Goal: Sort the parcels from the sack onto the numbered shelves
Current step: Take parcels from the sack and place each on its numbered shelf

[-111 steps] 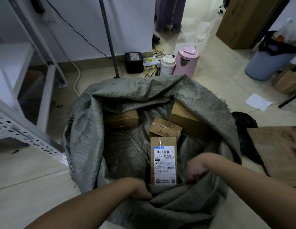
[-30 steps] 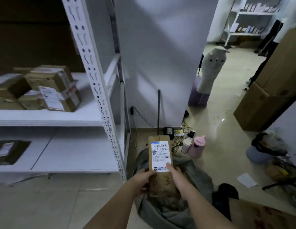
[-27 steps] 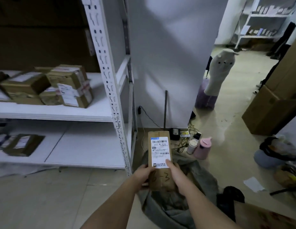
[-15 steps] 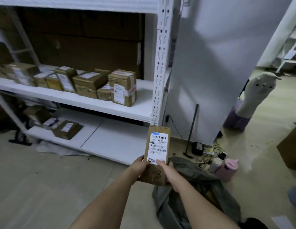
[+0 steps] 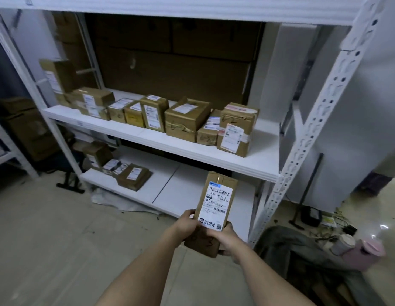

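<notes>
Both hands hold one parcel (image 5: 215, 208) upright in front of the rack, label toward the camera. The left hand (image 5: 187, 224) curls its fingers round the lower left edge, and the right hand (image 5: 225, 237) grips the lower right corner, thumb across the front. A handwritten mark below the label looks like "6-3", though the hands partly cover it.

Much sorting looks done: the middle shelf (image 5: 214, 154) carries a row of boxes, several marked what seems "6-2", and the lower shelf (image 5: 192, 184) has a few parcels at its far left, with bare board to the right. The sack (image 5: 302, 250) lies on the floor at the near right; its contents are hidden here, so how many remain cannot be told. This parcel is not yet shelved; judging by its mark, the lower shelf is probably its place.
</notes>
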`<state>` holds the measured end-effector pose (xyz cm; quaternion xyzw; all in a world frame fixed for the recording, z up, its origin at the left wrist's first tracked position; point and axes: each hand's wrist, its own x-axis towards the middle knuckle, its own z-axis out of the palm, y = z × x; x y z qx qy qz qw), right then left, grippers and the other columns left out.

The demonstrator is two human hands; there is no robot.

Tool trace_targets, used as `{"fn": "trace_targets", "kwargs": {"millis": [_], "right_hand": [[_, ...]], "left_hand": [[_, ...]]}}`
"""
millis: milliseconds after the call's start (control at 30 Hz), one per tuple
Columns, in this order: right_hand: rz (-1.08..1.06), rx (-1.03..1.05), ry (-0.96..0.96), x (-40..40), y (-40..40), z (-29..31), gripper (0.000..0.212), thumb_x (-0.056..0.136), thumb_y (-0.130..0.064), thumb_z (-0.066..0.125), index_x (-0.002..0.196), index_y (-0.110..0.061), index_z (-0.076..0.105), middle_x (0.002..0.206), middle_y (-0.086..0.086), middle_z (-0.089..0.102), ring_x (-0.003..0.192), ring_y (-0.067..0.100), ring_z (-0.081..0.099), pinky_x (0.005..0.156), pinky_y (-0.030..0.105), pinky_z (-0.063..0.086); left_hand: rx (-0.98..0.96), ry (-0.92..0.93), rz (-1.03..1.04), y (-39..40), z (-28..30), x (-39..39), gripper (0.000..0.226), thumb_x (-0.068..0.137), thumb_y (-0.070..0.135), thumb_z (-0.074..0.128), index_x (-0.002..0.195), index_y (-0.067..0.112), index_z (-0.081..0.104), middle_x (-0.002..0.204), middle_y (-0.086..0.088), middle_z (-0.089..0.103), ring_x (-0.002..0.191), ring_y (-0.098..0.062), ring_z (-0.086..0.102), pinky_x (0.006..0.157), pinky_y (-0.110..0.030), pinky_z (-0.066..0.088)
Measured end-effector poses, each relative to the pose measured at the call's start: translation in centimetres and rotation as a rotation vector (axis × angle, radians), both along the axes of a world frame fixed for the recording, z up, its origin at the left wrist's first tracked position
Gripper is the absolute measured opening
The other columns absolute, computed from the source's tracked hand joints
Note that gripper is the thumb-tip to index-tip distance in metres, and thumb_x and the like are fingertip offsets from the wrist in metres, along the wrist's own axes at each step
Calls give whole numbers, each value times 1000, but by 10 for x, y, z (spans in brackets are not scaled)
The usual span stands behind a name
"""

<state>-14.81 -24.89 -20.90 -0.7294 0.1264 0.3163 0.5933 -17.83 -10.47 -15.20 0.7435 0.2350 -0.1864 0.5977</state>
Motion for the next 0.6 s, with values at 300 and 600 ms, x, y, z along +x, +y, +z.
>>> {"fn": "trace_targets", "kwargs": {"millis": [300, 600], "right_hand": [[34, 9, 32, 45, 126, -16, 75, 71, -24, 82, 131, -19, 36, 118, 0, 60, 99, 14, 61, 76, 34, 54], [162, -19, 38, 135, 239, -55, 101, 43, -38, 81, 133, -24, 38, 118, -2, 61, 105, 17, 61, 78, 38, 56]], "left_hand": [[17, 45, 37, 129, -27, 42, 54, 90, 13, 61, 140, 15, 41, 127, -10, 58, 101, -20, 57, 61, -23, 47], [70, 104, 48, 243, -55, 122, 58, 86, 17, 66, 138, 15, 42, 121, -7, 59, 101, -20, 56, 78, -32, 51]]}}
